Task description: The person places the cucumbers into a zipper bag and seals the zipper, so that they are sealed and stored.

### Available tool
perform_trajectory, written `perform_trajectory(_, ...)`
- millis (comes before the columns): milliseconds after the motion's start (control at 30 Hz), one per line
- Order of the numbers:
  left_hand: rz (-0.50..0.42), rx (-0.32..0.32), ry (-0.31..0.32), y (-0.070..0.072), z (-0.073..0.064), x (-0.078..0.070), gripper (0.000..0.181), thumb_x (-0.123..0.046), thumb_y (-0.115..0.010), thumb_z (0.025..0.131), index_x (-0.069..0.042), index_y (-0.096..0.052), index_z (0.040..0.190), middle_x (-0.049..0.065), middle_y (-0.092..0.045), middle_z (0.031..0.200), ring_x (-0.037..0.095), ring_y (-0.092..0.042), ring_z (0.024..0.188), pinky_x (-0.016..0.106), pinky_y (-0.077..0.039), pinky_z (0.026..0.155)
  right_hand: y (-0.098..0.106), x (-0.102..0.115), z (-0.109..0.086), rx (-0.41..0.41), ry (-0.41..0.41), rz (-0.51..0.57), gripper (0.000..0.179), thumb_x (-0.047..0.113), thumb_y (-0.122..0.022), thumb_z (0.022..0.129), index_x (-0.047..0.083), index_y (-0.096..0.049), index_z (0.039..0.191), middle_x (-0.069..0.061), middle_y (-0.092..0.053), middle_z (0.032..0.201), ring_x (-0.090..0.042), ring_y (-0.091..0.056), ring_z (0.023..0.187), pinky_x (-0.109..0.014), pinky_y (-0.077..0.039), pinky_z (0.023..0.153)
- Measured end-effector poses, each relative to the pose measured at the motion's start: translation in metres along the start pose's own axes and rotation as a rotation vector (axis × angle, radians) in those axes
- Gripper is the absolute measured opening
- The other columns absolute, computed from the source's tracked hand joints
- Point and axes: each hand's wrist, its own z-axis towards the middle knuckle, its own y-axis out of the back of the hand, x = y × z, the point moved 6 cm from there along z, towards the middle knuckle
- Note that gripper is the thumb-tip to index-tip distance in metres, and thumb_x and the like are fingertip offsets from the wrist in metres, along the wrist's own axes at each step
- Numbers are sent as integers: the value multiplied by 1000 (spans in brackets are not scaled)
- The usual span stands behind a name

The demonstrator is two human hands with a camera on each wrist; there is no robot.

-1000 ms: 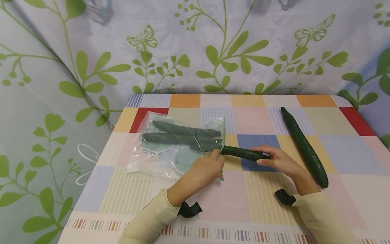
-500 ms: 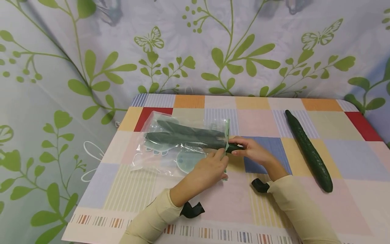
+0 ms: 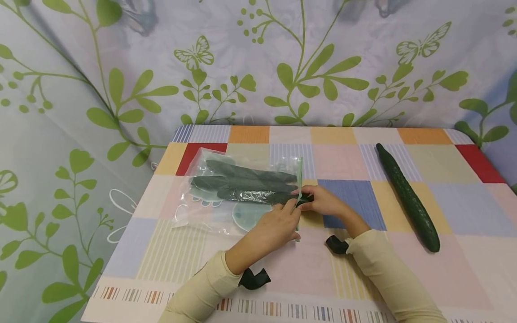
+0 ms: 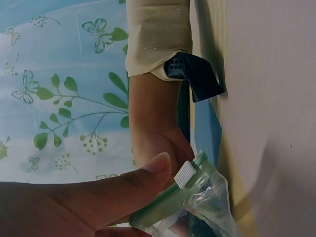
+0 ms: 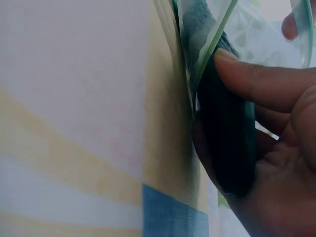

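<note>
A clear zip bag (image 3: 194,220) with a green zip edge (image 3: 300,175) lies on the table, its mouth facing right. Inside it lie two cucumbers (image 3: 242,183), side by side. My left hand (image 3: 276,226) pinches the bag's edge near the mouth; in the left wrist view the thumb lies by the green strip and its white slider (image 4: 185,174). With thumb and fingers my right hand (image 3: 326,200) holds the end of a third cucumber (image 5: 227,138), most of which is within the bag. Its tip sticks out of the mouth.
Another cucumber (image 3: 408,197) lies slantwise at the right of the table. A patchwork-patterned cloth (image 3: 351,157) covers the table, and a leaf-patterned curtain (image 3: 226,54) hangs behind it. Black straps (image 3: 254,279) poke out of both sleeves.
My right hand has moved left, sliding the third cucumber from about halfway out to nearly all inside the bag. The left hand keeps its grip on the bag's edge.
</note>
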Motion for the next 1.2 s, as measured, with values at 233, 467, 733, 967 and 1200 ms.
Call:
perform_trajectory(233, -37, 32, 9, -5, 3, -1, 44, -46, -66, 77, -11, -57, 102, 5, -46, 123, 18, -55, 85, 20, -48, 53, 9, -5, -13, -11, 2, -38, 40, 8, -66, 82, -6, -55, 118, -21, -57, 110, -31, -57, 96, -42, -48, 82)
perform_trajectory(467, -61, 67, 16, -11, 5, -1, 44, -45, -66, 78, -10, -55, 102, 8, -43, 131, 21, -57, 92, 23, -50, 55, 26, -17, -34, 15, -41, -124, 43, 11, -68, 80, -8, -54, 117, -16, -58, 97, -18, -53, 78, -28, -46, 68)
perform_trajectory(733, -76, 120, 16, -19, 7, -2, 48, -43, -68, 77, -9, -54, 108, 7, -42, 132, 20, -57, 93, 24, -50, 59, 26, -21, -36, 51, -67, -186, 27, 19, -68, 81, -1, -62, 98, -2, -58, 76, -9, -48, 66, -25, -41, 61)
perform_trajectory(967, -69, 115, -3, -21, 7, -4, 46, -42, -67, 78, -9, -55, 108, 7, -42, 133, 20, -57, 91, 22, -50, 60, 21, -18, -28, 23, -64, -211, 16, 19, -64, 84, 4, -63, 90, -1, -63, 76, -8, -53, 68, -26, -43, 63)
perform_trajectory(1200, -78, 89, -13, -20, 6, -5, 45, -40, -68, 78, -8, -55, 107, 8, -43, 131, 21, -57, 93, 23, -51, 62, 17, -17, -21, 21, -52, -187, 17, 22, -59, 88, 6, -65, 92, 1, -63, 76, -9, -51, 67, -26, -42, 62)
